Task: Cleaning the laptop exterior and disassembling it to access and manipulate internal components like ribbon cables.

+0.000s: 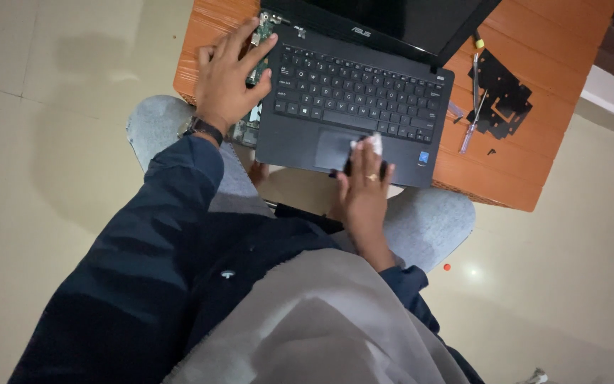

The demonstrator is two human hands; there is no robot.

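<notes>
So my right hand [365, 186] is pinching a small white cloth [372, 144] against the laptop [353, 99], right at the touchpad's right edge, fingers curled round it. Left hand [227, 75] lies flat, fingers spread, on the circuit board [259, 50] just left of the keyboard. Touchpad runs leftward from the cloth, so right hand's nearer.

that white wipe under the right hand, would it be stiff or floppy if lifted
Probably floppy: the white wipe looks crumpled and bunched under the right hand, like tissue or cloth. Likely very light, since it takes the fingers' shape. On the smooth laptop palm rest it should slide easily.
</notes>
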